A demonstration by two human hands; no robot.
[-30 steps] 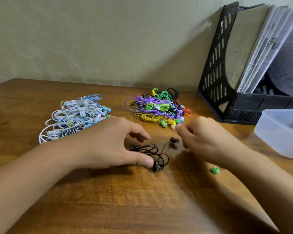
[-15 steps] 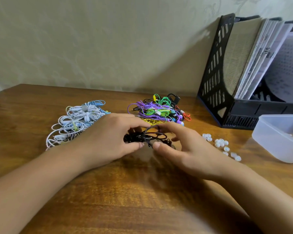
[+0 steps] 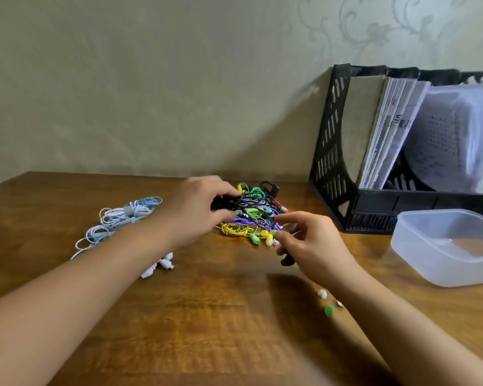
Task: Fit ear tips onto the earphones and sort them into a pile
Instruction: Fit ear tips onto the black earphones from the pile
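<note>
At frame centre, left hand (image 3: 198,210) gripping bundled black earphones (image 3: 229,204) over colourful pile (image 3: 251,218); right hand (image 3: 310,240) loosely curled, empty. White pile (image 3: 117,221) done; loose tips (image 3: 329,311) remaining.

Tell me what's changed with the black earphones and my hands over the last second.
The left hand gathered the black earphones off the table in front of you and carried them forward onto the coloured pile, still gripping them. The right hand let go of the cord and now hovers beside the pile, fingers loosely curled. The white pile, the plastic box and the file rack stayed put.
</note>
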